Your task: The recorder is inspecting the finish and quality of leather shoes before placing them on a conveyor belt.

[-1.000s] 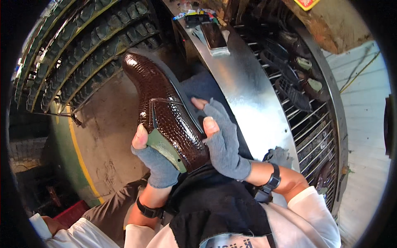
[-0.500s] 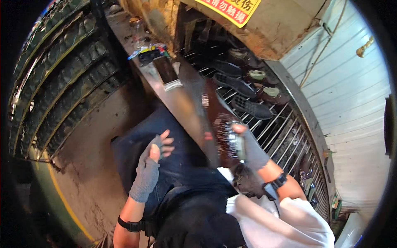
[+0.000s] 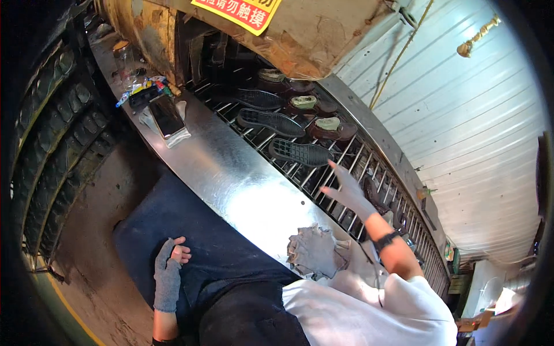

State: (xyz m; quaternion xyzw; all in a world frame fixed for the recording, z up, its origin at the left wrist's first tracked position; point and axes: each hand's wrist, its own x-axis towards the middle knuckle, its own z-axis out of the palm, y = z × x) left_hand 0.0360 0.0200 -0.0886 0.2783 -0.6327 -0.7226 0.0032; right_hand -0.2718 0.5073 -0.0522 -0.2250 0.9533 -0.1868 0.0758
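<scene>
My right hand (image 3: 350,193), in a grey fingerless glove, reaches over the metal-bar rack (image 3: 352,222) with thumb and index finger apart and nothing between them. Its index fingertip is by the heel end of a black shoe sole (image 3: 303,153); whether they touch I cannot tell. A second black sole (image 3: 270,123) and brown shoe uppers with pale insides (image 3: 332,125) lie farther along the bars. My left hand (image 3: 170,268), gloved alike, hovers over the dark blue cloth on my lap, fingers loosely curled in, holding nothing visible. A crumpled grey cloth (image 3: 316,251) lies on the steel ledge (image 3: 231,167).
Far along the ledge are a phone (image 3: 166,117), coloured wrappers (image 3: 144,92) and a glass jar (image 3: 124,60). A rusty machine housing (image 3: 314,34) overhangs the rack's far end. Racks of shoes (image 3: 69,104) stand at left, a white corrugated wall (image 3: 473,150) at right.
A glossy dark brown item, blurred earlier, has left my right hand, which moved out over the bars. My left hand went lower left and its fingers curled. The view has shifted.
</scene>
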